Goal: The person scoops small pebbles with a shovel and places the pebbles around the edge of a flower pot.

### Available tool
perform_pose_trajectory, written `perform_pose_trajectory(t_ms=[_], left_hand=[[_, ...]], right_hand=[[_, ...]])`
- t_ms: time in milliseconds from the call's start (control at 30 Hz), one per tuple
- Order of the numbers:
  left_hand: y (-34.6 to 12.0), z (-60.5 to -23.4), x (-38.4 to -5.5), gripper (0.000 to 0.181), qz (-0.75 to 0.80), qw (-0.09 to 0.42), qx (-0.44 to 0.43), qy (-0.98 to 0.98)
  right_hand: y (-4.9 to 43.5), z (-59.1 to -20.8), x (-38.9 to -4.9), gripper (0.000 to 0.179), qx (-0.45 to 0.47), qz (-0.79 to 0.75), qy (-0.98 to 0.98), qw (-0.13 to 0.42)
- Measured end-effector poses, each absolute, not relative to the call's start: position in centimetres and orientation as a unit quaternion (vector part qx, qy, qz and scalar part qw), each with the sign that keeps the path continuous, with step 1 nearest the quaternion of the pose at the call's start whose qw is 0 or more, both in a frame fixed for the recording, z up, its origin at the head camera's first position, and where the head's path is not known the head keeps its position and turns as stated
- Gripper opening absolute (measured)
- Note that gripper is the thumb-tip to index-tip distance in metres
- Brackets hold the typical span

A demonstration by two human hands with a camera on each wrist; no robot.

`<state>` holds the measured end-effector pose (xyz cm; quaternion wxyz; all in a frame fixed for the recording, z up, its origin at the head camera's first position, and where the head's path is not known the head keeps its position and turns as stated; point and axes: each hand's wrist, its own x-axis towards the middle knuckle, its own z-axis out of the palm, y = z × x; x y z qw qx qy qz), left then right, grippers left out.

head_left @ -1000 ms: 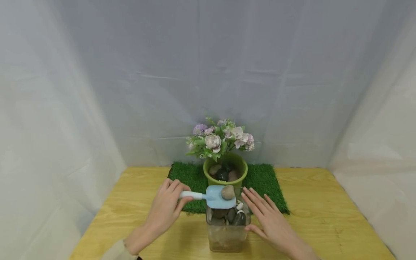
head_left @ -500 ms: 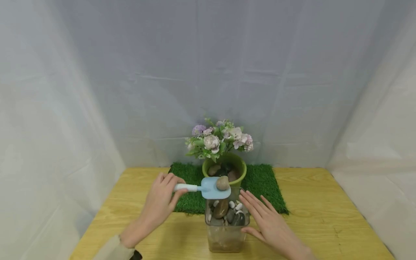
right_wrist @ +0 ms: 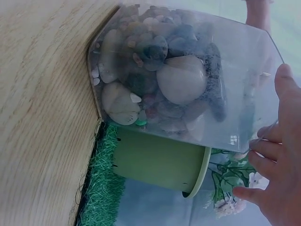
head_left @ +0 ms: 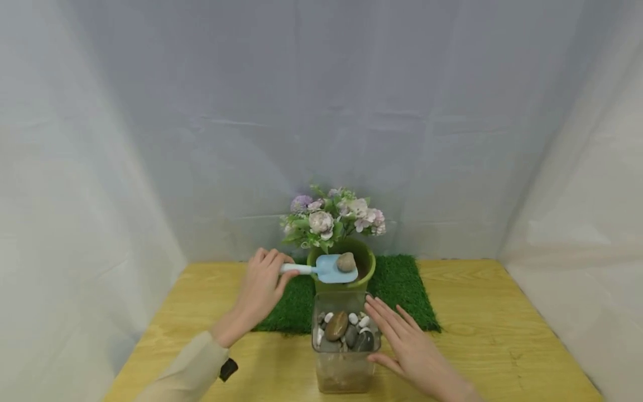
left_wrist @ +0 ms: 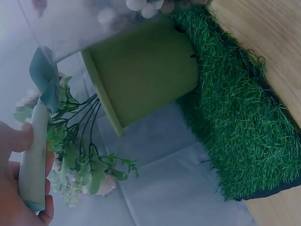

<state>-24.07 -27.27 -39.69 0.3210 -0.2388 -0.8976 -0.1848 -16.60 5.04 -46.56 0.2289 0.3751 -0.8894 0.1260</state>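
Observation:
My left hand (head_left: 265,287) grips the white handle of a small light-blue shovel (head_left: 329,270), fingers wrapped round it in the left wrist view. On the blade rests a tan stone (head_left: 346,262). The blade hangs over the front of a green flower pot (head_left: 370,267) that holds artificial flowers (head_left: 321,221). In front of the pot stands a clear plastic container (head_left: 346,374) with dark, brown and white stones (head_left: 336,326). My right hand (head_left: 409,343), fingers straight, rests against the container's right rim. The pot's inside is mostly hidden by the blade.
The pot stands on a square of artificial grass (head_left: 409,293) on a wooden table (head_left: 482,335). Pale sheeting (head_left: 261,139) hangs behind the table and at both sides. A black strap (head_left: 228,369) shows by the left sleeve.
The left hand has moved the shovel and its stone away from above the container, forward to over the pot. More stones in the container show now. The right hand stays at the container's rim.

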Motion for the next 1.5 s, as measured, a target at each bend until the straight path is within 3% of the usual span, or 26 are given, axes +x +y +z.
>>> perform_pose_trajectory(t_ms=[767,967,1167,1500], left_hand=[[-23.8,-42.0,-28.6,0.029,-0.038,0.295,-0.229,-0.927],[-22.3,-41.1,-28.9,0.027,0.004,0.287,-0.246,-0.926],[-21.7,-40.3,-28.9,0.029,0.026,0.313,-0.254,-0.915],[-22.2,-38.2,-27.2,0.03,0.051,0.323,-0.223,-0.918]], right_hand=[[4.2,-47.4,-16.4,0.086,0.371,0.131,-0.891,0.227],[4.2,-47.6,-16.5,0.088,0.367,0.127,-0.891,0.233],[4.2,-47.8,-16.5,0.086,0.361,0.126,-0.893,0.237],[4.2,-47.8,-16.6,0.084,0.358,0.128,-0.892,0.244]])
